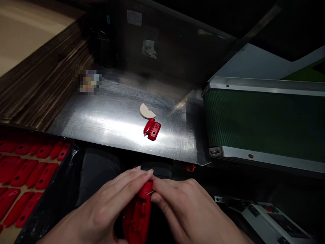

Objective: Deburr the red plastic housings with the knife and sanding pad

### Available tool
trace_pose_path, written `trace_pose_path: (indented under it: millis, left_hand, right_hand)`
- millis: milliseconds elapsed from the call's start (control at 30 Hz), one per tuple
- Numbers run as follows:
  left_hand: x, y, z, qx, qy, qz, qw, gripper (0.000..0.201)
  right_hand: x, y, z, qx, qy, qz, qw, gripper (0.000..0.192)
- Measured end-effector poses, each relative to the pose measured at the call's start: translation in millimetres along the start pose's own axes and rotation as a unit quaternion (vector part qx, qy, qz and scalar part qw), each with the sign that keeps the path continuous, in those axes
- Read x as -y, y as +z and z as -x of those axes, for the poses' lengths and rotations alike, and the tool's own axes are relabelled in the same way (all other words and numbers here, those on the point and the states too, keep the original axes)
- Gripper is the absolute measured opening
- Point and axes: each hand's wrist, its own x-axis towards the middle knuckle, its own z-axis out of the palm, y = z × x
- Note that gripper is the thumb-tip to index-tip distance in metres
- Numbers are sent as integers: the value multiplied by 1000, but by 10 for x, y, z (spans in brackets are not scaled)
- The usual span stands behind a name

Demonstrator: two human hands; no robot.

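Below the table's front edge, my left hand [106,200] is wrapped round a red plastic part [138,213], a long moulded piece with ribs and recesses along its side. My right hand [181,203] is closed in a pinch at the part's upper end. Between its thumb and forefinger a thin metal blade [150,192] sticks out against the red plastic; the rest of it is hidden by the fingers. On the metal table lie two more red plastic pieces [154,131], side by side, and a cream half-round piece [147,111] just behind them.
Stacked cardboard sheets [45,71] rise at the left of the metal table [106,125]. Below them, a box lined with black plastic [54,193] holds rows of red parts [25,171]. A green conveyor belt [266,125] runs off to the right, with a control box [276,220] beneath.
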Motion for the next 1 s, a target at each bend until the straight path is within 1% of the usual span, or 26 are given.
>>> trace_pose_path:
  millis: [233,400,600,733,867,1000]
  left_hand:
    - [25,3,-68,-28,12,-1,1000,117]
    - [37,24,-88,-52,6,14,999,114]
    - [33,27,-122,-66,10,19,998,109]
    - [31,31,-117,-59,13,17,998,107]
    - [60,40,-115,-28,9,11,999,114]
    - [76,36,-115,-1,3,15,1000,112]
  right_hand:
    - [-19,5,-37,10,12,-5,1000,40]
    - [-13,-9,-74,15,14,3,1000,39]
    - [-25,-11,-52,20,14,2,1000,38]
    - [-25,-26,-53,15,17,-20,1000,34]
    - [-41,-37,-59,11,19,-41,999,28]
    - [-66,-20,-50,15,33,-52,998,27]
